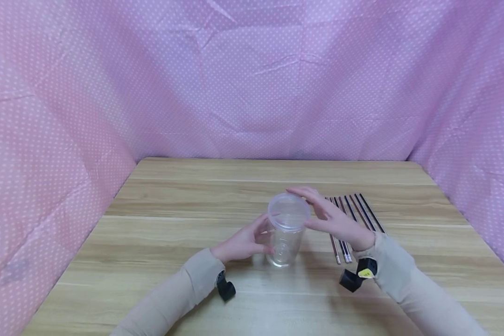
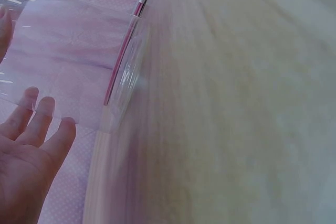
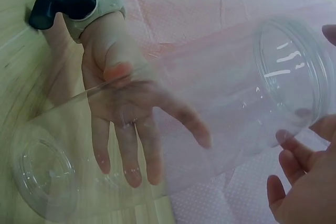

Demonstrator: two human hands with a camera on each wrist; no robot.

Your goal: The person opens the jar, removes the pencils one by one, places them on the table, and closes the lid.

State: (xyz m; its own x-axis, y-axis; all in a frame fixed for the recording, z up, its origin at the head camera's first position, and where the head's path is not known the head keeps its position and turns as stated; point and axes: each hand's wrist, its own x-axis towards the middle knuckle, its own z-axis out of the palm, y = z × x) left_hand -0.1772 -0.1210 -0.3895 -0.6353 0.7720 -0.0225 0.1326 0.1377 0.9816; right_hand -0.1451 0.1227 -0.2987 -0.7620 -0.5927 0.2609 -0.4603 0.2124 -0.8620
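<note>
A clear plastic cup [image 1: 286,242] stands at the middle front of the table, its round rim facing up. On its left side, my left hand [image 1: 243,240] holds it, the thumb in front and the fingers reaching behind; the right wrist view shows this left hand [image 3: 126,98] through the clear wall. My right hand [image 1: 333,219] is at the rim, index finger at the back and thumb by the right side, with the fingers loosely spread. Beyond that hand lie several slim pencils [image 1: 334,249] with pale eraser ends, partly hidden by the right wrist.
A wood-grain table [image 1: 185,196] carries everything. Pink dotted cloth [image 1: 252,93] hangs behind it and at both sides. Each wrist wears a black camera; the right one [image 1: 351,281] hangs close above the tabletop near the pencils.
</note>
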